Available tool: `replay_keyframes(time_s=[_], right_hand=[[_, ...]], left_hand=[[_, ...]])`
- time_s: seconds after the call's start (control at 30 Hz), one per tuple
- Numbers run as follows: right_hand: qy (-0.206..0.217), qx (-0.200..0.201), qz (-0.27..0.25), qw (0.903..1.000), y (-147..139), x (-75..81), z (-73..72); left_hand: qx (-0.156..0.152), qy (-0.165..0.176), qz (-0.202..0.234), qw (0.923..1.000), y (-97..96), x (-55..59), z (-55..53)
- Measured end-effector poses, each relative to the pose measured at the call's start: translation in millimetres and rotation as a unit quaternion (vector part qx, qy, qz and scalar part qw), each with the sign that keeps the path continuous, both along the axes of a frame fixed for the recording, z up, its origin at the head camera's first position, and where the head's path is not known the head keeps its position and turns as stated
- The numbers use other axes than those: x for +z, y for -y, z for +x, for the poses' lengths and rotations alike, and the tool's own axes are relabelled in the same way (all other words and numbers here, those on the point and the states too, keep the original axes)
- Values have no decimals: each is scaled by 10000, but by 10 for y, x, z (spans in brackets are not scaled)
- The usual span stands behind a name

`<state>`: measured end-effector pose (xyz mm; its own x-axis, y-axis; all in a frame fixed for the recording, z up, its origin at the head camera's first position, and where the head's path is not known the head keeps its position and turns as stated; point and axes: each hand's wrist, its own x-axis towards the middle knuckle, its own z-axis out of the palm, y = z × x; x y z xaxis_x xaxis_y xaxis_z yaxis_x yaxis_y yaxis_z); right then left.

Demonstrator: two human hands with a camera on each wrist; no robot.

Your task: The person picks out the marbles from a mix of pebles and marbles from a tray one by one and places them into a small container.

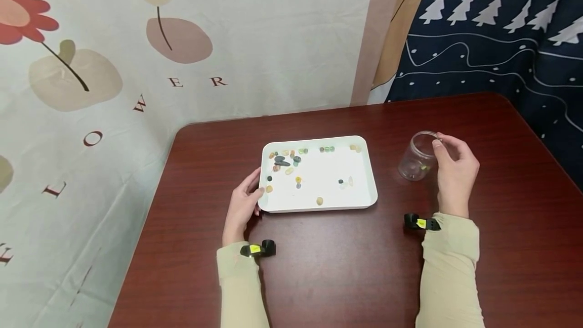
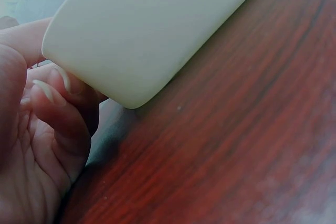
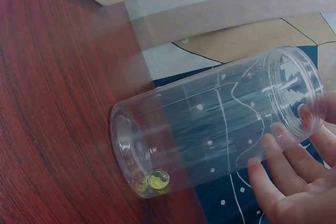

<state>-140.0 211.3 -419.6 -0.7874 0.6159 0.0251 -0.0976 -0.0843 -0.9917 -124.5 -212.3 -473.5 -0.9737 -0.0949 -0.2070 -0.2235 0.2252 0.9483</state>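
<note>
1. Left hand (image 1: 241, 202) grips left edge of white rectangular shallow tray (image 1: 328, 176), thumb at rim.
2. Small multicoloured rounded pebbles (image 1: 282, 163) scattered in tray, thickest toward far left corner.
3. Right hand (image 1: 457, 173) grips clear cylindrical open-topped jar (image 3: 210, 124) near its mouth, right of tray.
4. Yellow-green glassy ball (image 3: 158, 179) at jar's bottom.
5. Both over glossy red-brown wood-grain table (image 1: 337, 267).

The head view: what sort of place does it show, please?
Probably an indoor corner arranged as a workspace: a dark reddish table, with a flower-patterned cloth behind it and a navy cloth printed with pale trees.
</note>
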Motion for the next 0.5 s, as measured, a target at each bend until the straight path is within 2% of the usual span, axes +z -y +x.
replay_keyframes(time_s=[0.3, 0.5], right_hand=[[92, -12, 14, 10000, -6, -16, 1], [139, 53, -5, 9999, -4, -17, -4]], left_hand=[[11, -89, -13, 10000, -8, -8, 3], [-22, 51, 31, 10000, -13, 29, 8]])
